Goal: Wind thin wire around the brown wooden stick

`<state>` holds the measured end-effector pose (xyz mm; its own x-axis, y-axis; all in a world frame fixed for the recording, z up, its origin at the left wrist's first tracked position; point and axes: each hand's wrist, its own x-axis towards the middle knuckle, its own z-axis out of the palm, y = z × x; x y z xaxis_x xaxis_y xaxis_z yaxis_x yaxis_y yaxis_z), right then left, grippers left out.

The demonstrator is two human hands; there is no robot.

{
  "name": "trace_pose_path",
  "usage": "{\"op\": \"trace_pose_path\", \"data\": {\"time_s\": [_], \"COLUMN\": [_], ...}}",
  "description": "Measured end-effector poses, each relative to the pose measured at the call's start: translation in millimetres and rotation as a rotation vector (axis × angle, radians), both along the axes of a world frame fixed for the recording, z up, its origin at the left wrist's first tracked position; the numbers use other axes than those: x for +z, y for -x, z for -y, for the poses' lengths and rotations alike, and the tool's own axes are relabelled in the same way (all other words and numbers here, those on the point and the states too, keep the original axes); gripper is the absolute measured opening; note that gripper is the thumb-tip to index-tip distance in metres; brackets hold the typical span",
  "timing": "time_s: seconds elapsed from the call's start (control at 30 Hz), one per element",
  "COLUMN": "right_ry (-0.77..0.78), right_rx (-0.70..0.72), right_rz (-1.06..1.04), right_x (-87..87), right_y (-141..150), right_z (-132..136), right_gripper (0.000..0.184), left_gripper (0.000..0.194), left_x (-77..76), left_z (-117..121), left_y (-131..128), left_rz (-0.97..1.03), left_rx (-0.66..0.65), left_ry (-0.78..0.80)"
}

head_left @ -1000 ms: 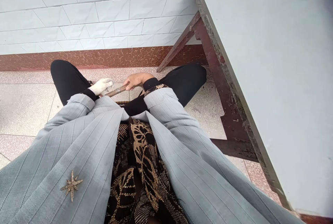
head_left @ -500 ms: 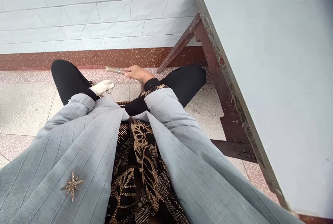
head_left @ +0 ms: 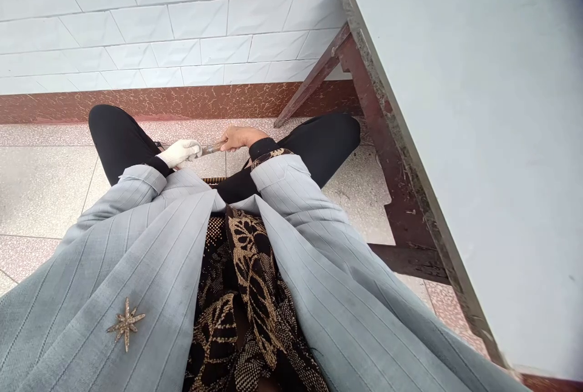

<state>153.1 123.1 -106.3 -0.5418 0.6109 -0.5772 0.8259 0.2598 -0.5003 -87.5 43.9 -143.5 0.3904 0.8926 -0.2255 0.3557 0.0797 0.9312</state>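
Observation:
My left hand (head_left: 181, 152), in a white glove, is low between my knees with its fingers curled. Whatever lies inside those fingers is hidden. My bare right hand (head_left: 241, 137) grips a brush (head_left: 211, 149), which looks like a paintbrush with a metal band around it. The brush points left and slightly down, and its far end meets the gloved fingertips, where it is partly covered.
A pale tabletop (head_left: 478, 112) with a worn edge and dark red wooden legs (head_left: 314, 76) stands close on my right. A white tiled wall (head_left: 200, 21) with a brown base strip rises ahead. Speckled tiles (head_left: 43, 188) cover the floor.
My right hand has lowered the brush and tilted it downward, so its far end has come from above the glove to the gloved fingertips. My left hand has stayed nearly still.

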Motion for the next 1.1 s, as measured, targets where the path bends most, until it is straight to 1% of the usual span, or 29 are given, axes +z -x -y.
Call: {"op": "trace_pose_path", "data": {"time_s": [0.1, 0.2, 0.3, 0.37, 0.43, 0.53, 0.63, 0.7, 0.77, 0.83, 0.87, 0.93, 1.0, 1.1], "right_ry": [0.081, 0.122, 0.192, 0.27, 0.322, 0.285, 0.21, 0.161, 0.086, -0.019, -0.075, -0.184, -0.251, -0.286], "right_rx": [0.07, 0.11, 0.125, 0.139, 0.153, 0.111, 0.022, -0.043, -0.144, -0.284, -0.356, -0.461, -0.447, -0.328], "right_rz": [-0.015, -0.025, -0.048, -0.119, -0.229, -0.401, -0.573, -0.669, -0.716, -0.683, -0.629, -0.44, -0.279, -0.107], "right_x": [3.7, 5.6, 4.9, 3.8, 3.8, 8.8, 19.0, 24.2, 24.3, 18.4, 13.8, 4.2, -2.7, -5.3], "right_y": [0, 0, 0, -2, -5, -10, -13, -13, -10, -7, -6, -3, -1, 3], "right_z": [3, 5, 3, 0, -3, -4, 1, 5, 6, 2, -1, -8, -13, -13], "right_gripper": [0.013, 0.014, 0.019, 0.024, 0.029, 0.026, 0.023, 0.026, 0.024, 0.018, 0.017, 0.019, 0.025, 0.031], "left_gripper": [0.022, 0.02, 0.017, 0.015, 0.015, 0.022, 0.03, 0.034, 0.036, 0.035, 0.034, 0.034, 0.036, 0.036], "left_x": [-0.4, -0.7, -0.3, -0.6, -1.8, -3.4, -2.7, -1.7, -1.5, -2.9, -4.1, -6.7, -8.7, -7.9], "left_z": [0, -1, -1, -2, -3, -5, -5, -5, -5, -5, -5, -4, -3, -1], "left_y": [1, 1, 1, 2, 4, 5, 5, 5, 5, 6, 6, 6, 6, 5], "left_rz": [-0.052, -0.075, -0.093, -0.087, -0.038, 0.11, 0.285, 0.327, 0.299, 0.252, 0.232, 0.195, 0.156, 0.098], "left_rx": [-0.032, 0.002, 0.023, 0.035, 0.059, 0.119, 0.16, 0.121, 0.061, 0.028, 0.02, 0.005, -0.021, -0.069], "left_ry": [-0.018, -0.026, -0.026, -0.015, 0.02, 0.068, 0.035, 0.051, 0.116, 0.158, 0.166, 0.174, 0.184, 0.193]}}
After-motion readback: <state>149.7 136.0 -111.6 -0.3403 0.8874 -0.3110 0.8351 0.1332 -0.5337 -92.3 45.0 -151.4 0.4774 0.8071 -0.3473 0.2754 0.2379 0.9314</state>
